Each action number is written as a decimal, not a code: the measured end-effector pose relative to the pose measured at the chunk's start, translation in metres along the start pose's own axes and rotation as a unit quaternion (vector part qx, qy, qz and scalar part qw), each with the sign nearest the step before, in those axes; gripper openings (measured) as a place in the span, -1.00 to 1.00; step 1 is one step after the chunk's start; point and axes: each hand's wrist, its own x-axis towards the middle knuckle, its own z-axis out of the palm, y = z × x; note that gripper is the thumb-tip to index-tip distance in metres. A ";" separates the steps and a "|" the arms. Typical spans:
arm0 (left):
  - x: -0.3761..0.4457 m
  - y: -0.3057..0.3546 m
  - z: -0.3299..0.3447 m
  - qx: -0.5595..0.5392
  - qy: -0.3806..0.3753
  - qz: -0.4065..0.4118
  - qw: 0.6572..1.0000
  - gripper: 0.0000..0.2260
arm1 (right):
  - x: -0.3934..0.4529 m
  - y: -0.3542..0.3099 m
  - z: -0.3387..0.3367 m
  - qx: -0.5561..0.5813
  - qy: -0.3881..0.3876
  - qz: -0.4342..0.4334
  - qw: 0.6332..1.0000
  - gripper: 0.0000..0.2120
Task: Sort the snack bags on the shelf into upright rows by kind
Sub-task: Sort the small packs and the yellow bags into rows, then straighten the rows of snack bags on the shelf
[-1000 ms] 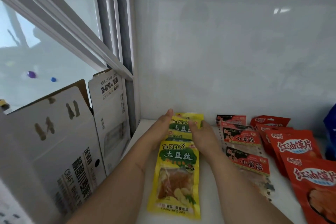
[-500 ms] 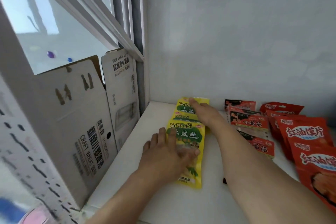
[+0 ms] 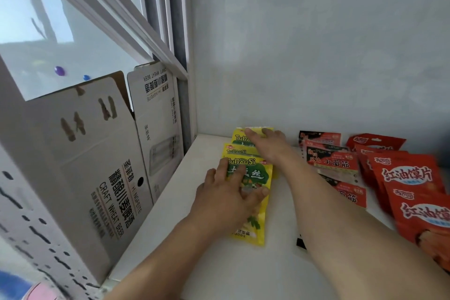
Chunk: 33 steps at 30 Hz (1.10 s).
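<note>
Pressing flat, the left hand point(image 3: 229, 198) spreads straight fingers point(image 3: 239, 173) over the nearest yellow bag point(image 3: 261, 178), thumb laid across its window, gripping nothing. Beyond it the right hand point(image 3: 267, 145) rests extended fingers point(image 3: 253, 133) on the farthest yellow bag point(image 3: 243, 135), close to the back wall point(image 3: 316, 56). A middle yellow bag point(image 3: 233, 151) overlaps between them; all three lie flat in one row on the white shelf point(image 3: 170, 226). Right of the right forearm lie dark-red bags point(image 3: 333, 161), then bright-red bags point(image 3: 409, 175) farther right. Left of the left hand, bare shelf runs to an open cardboard carton point(image 3: 85, 165) beside the shelf's edge.
</note>
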 end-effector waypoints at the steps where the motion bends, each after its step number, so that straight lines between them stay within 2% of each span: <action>1: 0.001 0.000 0.001 0.014 -0.004 0.005 1.000 -0.30 | 0.001 -0.001 0.002 -0.006 -0.013 -0.016 1.000 -0.09; 3: 0.003 -0.002 0.004 0.043 -0.015 0.013 0.999 -0.30 | 0.003 0.000 0.008 -0.031 -0.036 -0.037 0.998 -0.09; 6: 0.006 -0.004 0.007 0.049 -0.026 0.016 0.998 -0.31 | 0.005 0.006 0.018 -0.064 -0.043 -0.045 0.996 0.02; 8: 0.007 -0.005 0.008 0.050 -0.028 0.018 0.998 -0.32 | 0.007 0.007 0.020 -0.080 -0.041 -0.043 0.995 -0.06; 10: 0.007 -0.005 0.010 0.051 -0.025 0.018 0.998 -0.33 | 0.006 0.008 0.021 -0.113 -0.038 -0.040 0.992 -0.27; 12: 0.007 -0.006 0.011 0.051 -0.025 0.016 0.998 -0.33 | 0.004 0.010 0.022 -0.146 -0.029 -0.041 0.988 -0.38; 19: 0.009 -0.007 0.012 0.044 -0.030 0.013 0.998 -0.33 | -0.005 0.006 0.021 -0.142 -0.021 -0.050 0.988 -0.39; 28: 0.006 -0.005 0.007 0.043 -0.007 0.011 0.999 -0.32 | -0.054 0.007 -0.016 -0.073 0.076 -0.141 0.984 -0.49; 33: 0.000 0.007 -0.007 0.098 0.054 0.012 0.994 -0.27 | -0.104 0.046 -0.049 -0.010 0.180 -0.131 0.975 -0.53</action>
